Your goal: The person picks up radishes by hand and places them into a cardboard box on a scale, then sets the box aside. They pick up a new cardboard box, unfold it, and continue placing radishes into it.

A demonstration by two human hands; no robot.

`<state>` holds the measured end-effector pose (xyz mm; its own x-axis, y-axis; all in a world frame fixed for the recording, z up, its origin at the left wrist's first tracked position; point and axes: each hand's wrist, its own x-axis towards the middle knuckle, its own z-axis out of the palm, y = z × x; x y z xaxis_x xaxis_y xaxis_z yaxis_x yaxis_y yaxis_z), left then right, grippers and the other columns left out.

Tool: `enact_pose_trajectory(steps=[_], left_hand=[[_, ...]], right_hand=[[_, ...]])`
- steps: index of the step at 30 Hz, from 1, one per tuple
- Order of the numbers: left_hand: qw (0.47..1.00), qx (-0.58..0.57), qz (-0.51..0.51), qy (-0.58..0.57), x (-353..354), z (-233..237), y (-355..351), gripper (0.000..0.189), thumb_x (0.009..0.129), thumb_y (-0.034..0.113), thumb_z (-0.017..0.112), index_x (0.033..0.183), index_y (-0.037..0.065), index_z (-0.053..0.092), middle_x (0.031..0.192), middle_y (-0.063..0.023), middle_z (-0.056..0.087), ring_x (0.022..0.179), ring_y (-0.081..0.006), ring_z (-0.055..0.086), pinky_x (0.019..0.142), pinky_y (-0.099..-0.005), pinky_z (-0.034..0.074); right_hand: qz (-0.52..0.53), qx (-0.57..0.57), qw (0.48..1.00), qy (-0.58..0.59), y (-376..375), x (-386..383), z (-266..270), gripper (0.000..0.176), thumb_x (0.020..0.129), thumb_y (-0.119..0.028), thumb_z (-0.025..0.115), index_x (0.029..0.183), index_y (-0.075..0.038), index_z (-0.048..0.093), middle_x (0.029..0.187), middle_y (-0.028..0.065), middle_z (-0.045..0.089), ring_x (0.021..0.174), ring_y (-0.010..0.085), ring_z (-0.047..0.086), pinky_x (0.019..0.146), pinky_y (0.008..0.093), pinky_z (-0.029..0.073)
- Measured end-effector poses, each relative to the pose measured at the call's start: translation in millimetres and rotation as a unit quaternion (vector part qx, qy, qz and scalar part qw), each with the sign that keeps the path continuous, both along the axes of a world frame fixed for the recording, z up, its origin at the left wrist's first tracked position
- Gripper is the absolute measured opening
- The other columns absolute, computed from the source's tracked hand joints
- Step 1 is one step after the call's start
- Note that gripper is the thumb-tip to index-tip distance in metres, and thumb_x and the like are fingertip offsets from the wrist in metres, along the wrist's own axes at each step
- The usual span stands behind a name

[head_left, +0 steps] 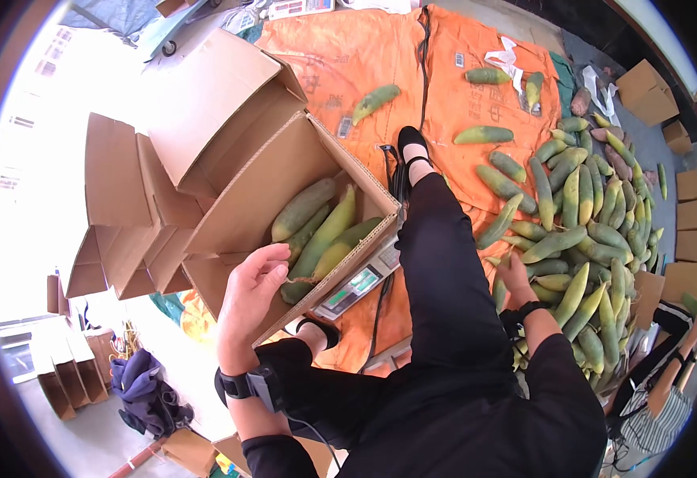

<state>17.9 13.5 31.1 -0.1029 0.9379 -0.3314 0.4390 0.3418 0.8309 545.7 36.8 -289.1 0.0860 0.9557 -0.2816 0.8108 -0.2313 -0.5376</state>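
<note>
Left hand [249, 299] half-open over green radishes [334, 231] in open brown cardboard box [245, 195]; can't tell if root tip's pinched; a tug might snap it. White scale [386, 256] beside box: green-lit display, digits unreadable. Right hand [514, 277] curled at green radish pile [554, 243], grip unclear; loose stacking might roll. Orange tarp [396, 48]: dark characters, small labels, illegible.

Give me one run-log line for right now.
left hand over open box, near green radishes inside | right hand at radish pile, grip unclear | scale display lit beside box
</note>
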Motion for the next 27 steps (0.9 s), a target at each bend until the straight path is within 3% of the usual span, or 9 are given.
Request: enact_pose_trajectory(steps=[2, 6, 10, 12, 14, 18, 20, 25, 27], left_hand=[[1.0, 0.01, 0.005, -0.002, -1.5, 1.0, -2.0, 0.028, 0.092, 0.004, 0.054, 0.119, 0.0, 0.057, 0.11, -0.0075, 0.064, 0.099, -0.0151, 0.061, 0.085, -0.027, 0.047], [0.999, 0.037, 0.012, -0.011, -4.9, 2.5, -6.5, 0.027, 0.092, 0.004, 0.054, 0.118, -0.001, 0.058, 0.109, -0.0071, 0.064, 0.097, -0.0146, 0.061, 0.083, -0.0266, 0.048], [0.998, 0.055, 0.021, -0.004, -10.9, 0.8, -10.5, 0.027, 0.092, 0.004, 0.055, 0.118, 0.0, 0.058, 0.107, -0.0072, 0.065, 0.096, -0.0143, 0.061, 0.08, -0.0257, 0.048], [0.998, 0.063, 0.023, -0.013, -14.5, -0.7, -11.9, 0.027, 0.092, 0.004, 0.055, 0.118, 0.0, 0.058, 0.107, -0.0073, 0.065, 0.095, -0.0143, 0.061, 0.079, -0.0256, 0.047], [0.998, 0.064, 0.024, -0.005, -15.0, -0.1, -12.4, 0.028, 0.091, 0.005, 0.055, 0.119, 0.001, 0.058, 0.108, -0.0075, 0.065, 0.095, -0.0145, 0.061, 0.08, -0.0259, 0.047], [0.998, 0.055, 0.031, -0.007, -10.8, 6.4, -12.6, 0.028, 0.092, 0.006, 0.055, 0.119, 0.001, 0.058, 0.108, -0.0072, 0.065, 0.095, -0.0145, 0.061, 0.079, -0.0264, 0.048], [0.992, 0.071, 0.09, -0.053, -7.2, 8.3, -12.9, 0.025, 0.09, 0.005, 0.058, 0.114, -0.001, 0.061, 0.1, -0.0047, 0.065, 0.085, -0.0109, 0.057, 0.078, -0.0241, 0.047], [0.991, 0.073, 0.102, -0.049, -19.0, 2.7, -16.6, 0.028, 0.094, 0.012, 0.054, 0.119, -0.001, 0.058, 0.107, -0.0074, 0.065, 0.094, -0.0137, 0.062, 0.076, -0.0251, 0.049], [0.991, 0.08, 0.103, -0.043, -19.9, 6.9, -15.1, 0.029, 0.094, 0.012, 0.054, 0.12, 0.0, 0.058, 0.107, -0.0076, 0.065, 0.094, -0.0138, 0.062, 0.076, -0.025, 0.049]], right_hand=[[-0.058, -0.002, 0.991, 0.119, 27.0, 1.3, 40.6, 0.039, 0.083, -0.018, 0.064, 0.116, -0.001, 0.052, 0.1, 0.0209, 0.064, 0.092, 0.0307, 0.063, 0.08, 0.0381, 0.048], [-0.001, 0.17, 0.956, 0.237, 88.6, -35.9, 143.4, 0.025, 0.088, -0.006, 0.058, 0.112, -0.002, 0.053, 0.098, 0.0057, 0.06, 0.09, 0.0138, 0.057, 0.079, 0.0285, 0.046], [0.076, 0.286, 0.9, 0.321, 111.5, -112.8, 283.2, 0.025, 0.09, -0.003, 0.056, 0.114, -0.003, 0.053, 0.105, 0.004, 0.056, 0.098, 0.0123, 0.054, 0.086, 0.0273, 0.045], [0.099, 0.306, 0.836, 0.444, 104.9, -153.7, 338.3, 0.027, 0.09, -0.002, 0.057, 0.117, -0.002, 0.052, 0.109, 0.0062, 0.058, 0.103, 0.0148, 0.055, 0.091, 0.0305, 0.045], [0.18, 0.406, 0.787, 0.428, 98.9, -188.0, 372.9, 0.03, 0.09, -0.002, 0.058, 0.119, -0.001, 0.051, 0.114, 0.0095, 0.058, 0.106, 0.0186, 0.057, 0.092, 0.0336, 0.047], [0.321, 0.469, 0.698, 0.436, 88.3, -260.8, 390.3, 0.026, 0.083, -0.001, 0.064, 0.109, -0.003, 0.06, 0.11, 0.014, 0.061, 0.103, 0.0316, 0.059, 0.087, 0.0384, 0.047], [0.354, 0.497, 0.712, 0.348, 77.6, -298.3, 380.5, 0.034, 0.077, -0.005, 0.066, 0.11, -0.008, 0.058, 0.101, 0.01, 0.06, 0.099, 0.0301, 0.058, 0.079, 0.0402, 0.046], [0.415, 0.403, 0.794, 0.186, 48.6, -363.3, 321.4, 0.03, 0.084, -0.014, 0.052, 0.114, -0.009, 0.055, 0.097, 0.0064, 0.061, 0.096, 0.024, 0.059, 0.074, 0.0393, 0.046], [0.473, 0.247, 0.845, 0.032, 46.9, -378.0, 302.4, 0.025, 0.085, -0.014, 0.051, 0.11, -0.009, 0.054, 0.096, 0.0063, 0.063, 0.096, 0.0239, 0.06, 0.076, 0.039, 0.046]])
